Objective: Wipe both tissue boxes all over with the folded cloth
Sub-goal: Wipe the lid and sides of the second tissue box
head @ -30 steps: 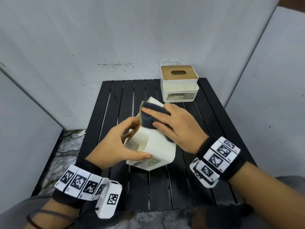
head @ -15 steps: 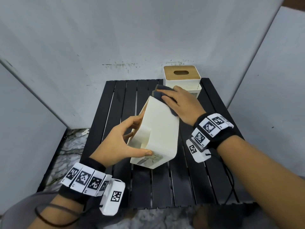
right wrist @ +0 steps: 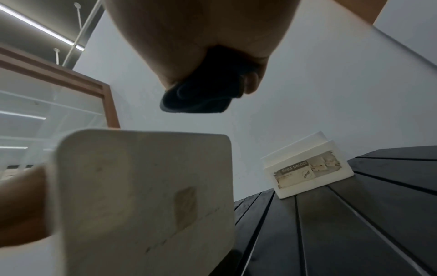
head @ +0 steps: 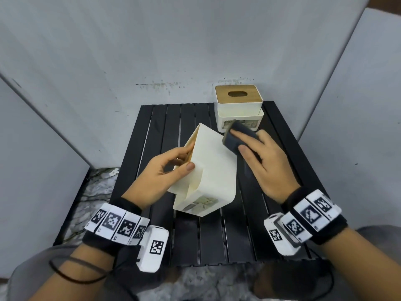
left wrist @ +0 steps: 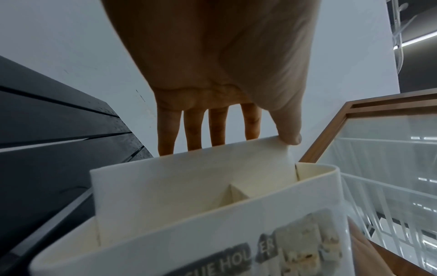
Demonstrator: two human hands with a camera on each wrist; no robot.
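A cream tissue box is held tipped above the black slatted table, its labelled end toward me. My left hand grips its left side, thumb on the inner wall's edge and fingers behind it. My right hand holds the dark folded cloth at the box's far right edge. In the right wrist view a gap shows between the cloth and the box. The second tissue box, white with a wooden lid, stands at the table's back right.
Grey panel walls close in the table on the left, back and right. The second box stands just beyond the cloth. Marbled floor shows at the table's left and front edges.
My right hand slid the cloth from the near part of the box's upper face to its far end, then off toward the far right edge. My left thumb shifted higher on the box.
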